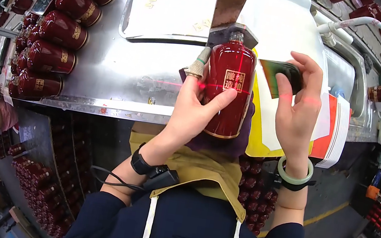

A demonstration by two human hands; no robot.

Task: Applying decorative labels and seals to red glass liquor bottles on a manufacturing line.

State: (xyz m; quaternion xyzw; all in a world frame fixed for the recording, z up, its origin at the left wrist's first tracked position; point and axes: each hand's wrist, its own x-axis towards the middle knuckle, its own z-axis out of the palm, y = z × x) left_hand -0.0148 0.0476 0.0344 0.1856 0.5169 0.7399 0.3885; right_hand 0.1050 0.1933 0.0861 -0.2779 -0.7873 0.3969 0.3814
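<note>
A dark red glass bottle (226, 117) with a gold-framed label lies with its clear neck pointing away from me, against a metal stop. My left hand (195, 112) is closed on its left side, thumb across the front just below the label. One finger wears a pale fabric cover (199, 63). Red laser lines cross the bottle and both hands. To the right, my right hand (299, 106) pinches a thin, dark green, glossy scraper-like piece (279, 76) between thumb and fingers. Its left edge is close to the bottle; whether they touch, I cannot tell.
Similar red bottles (62, 29) lie stacked at the left. A metal tray (128, 14) with gold label pieces sits behind. An upright brown bar (231, 1) rises beyond the bottle. White and yellow sheets (260, 135), a sink (358, 66) and a curved white pipe (365, 22) are right.
</note>
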